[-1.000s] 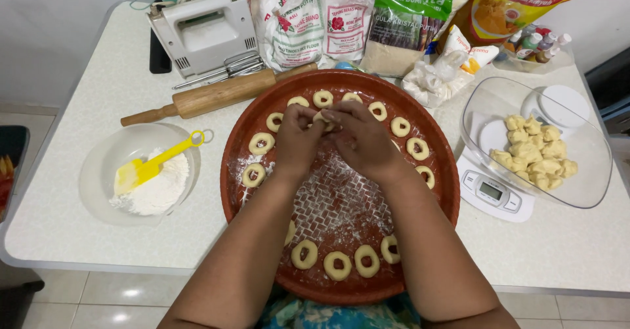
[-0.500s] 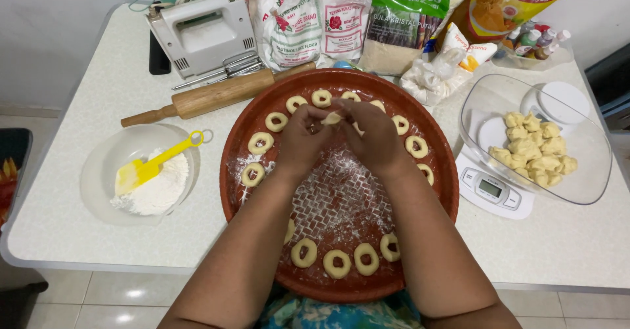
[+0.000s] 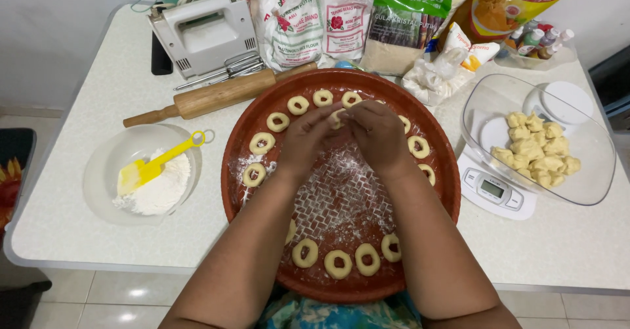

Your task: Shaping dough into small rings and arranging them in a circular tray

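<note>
A round red-brown woven tray (image 3: 433, 201) dusted with flour lies in the middle of the white table. Several pale dough rings (image 3: 298, 105) line its rim. Over the tray's far middle, my left hand (image 3: 306, 137) and my right hand (image 3: 378, 134) meet fingertip to fingertip, pinching a small piece of pale dough (image 3: 336, 117) between them. Most of that piece is hidden by my fingers.
A clear bowl of flour (image 3: 105, 184) with a yellow spatula (image 3: 152, 167) stands left. A wooden rolling pin (image 3: 216, 96) and a white hand mixer (image 3: 203, 33) lie behind. Right, a clear bowl of dough lumps (image 3: 535, 148) rests on a white scale (image 3: 493, 191). Several bags stand at the back.
Both hands stayed together over the tray's far middle, fingers shifting slightly around the dough piece. Nothing else moved.
</note>
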